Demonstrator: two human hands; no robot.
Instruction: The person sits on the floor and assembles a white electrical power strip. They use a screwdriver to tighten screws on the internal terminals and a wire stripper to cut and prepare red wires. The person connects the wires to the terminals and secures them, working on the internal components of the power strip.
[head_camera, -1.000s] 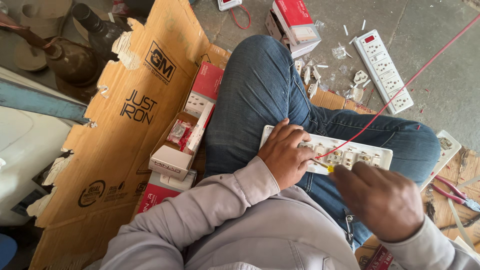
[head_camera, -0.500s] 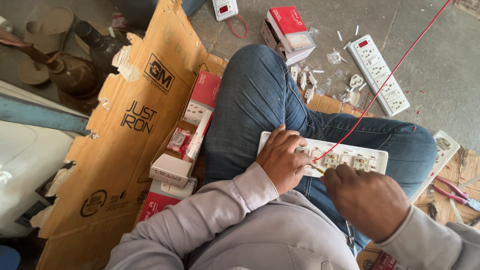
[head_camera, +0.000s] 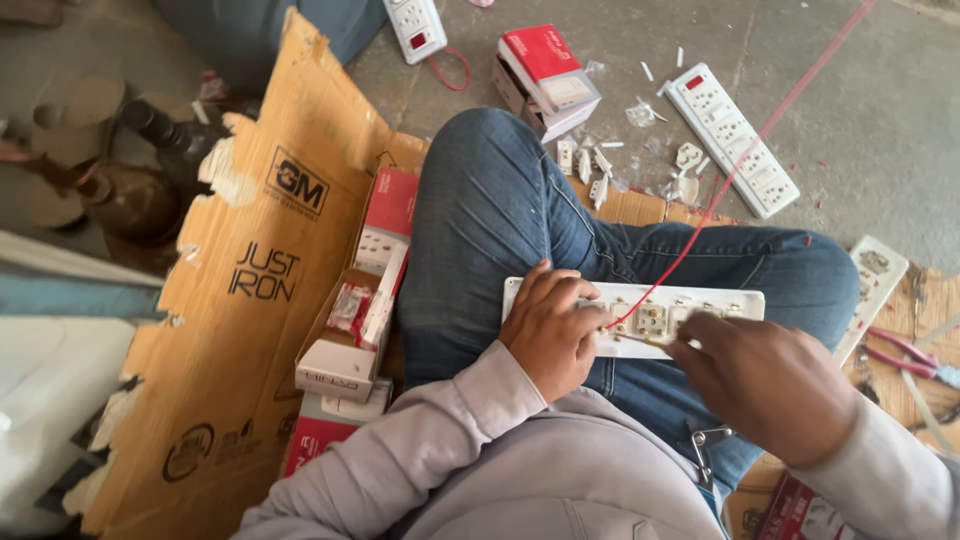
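Your left hand (head_camera: 552, 335) lies on the left end of a white socket board (head_camera: 640, 317) resting across your lap, fingers curled over its top edge and holding it down. Your right hand (head_camera: 765, 385) sits at the board's lower right edge, fingers bunched narrow on something at the board; what they pinch cannot be told. A red wire (head_camera: 740, 160) runs from the board's middle away toward 1 o'clock, out of view.

Packages: at 9 o'clock from the board, a large torn brown cardboard sheet (head_camera: 240, 300) with dark printed marks leans along your left side. Between it and your left leg stands an open cardboard box (head_camera: 345, 350), long and narrow; inside it lie a small clear packet (head_camera: 350, 305) with red contents and a red-and-white carton (head_camera: 385, 225). Just below it, at 8 o'clock, a red carton (head_camera: 320, 440) lies partly under your sleeve.

At 12 o'clock on the floor (head_camera: 860, 90), a stack of red-topped boxes (head_camera: 545, 75) sits near a small white socket unit (head_camera: 418, 25) with a looped red lead. At 1 o'clock a second white power strip (head_camera: 732, 138) lies flat, with loose white plastic parts (head_camera: 600, 165) scattered beside it. At 3 o'clock, a white cover plate (head_camera: 870, 285) and red-handled pliers (head_camera: 905, 355) lie on cardboard.
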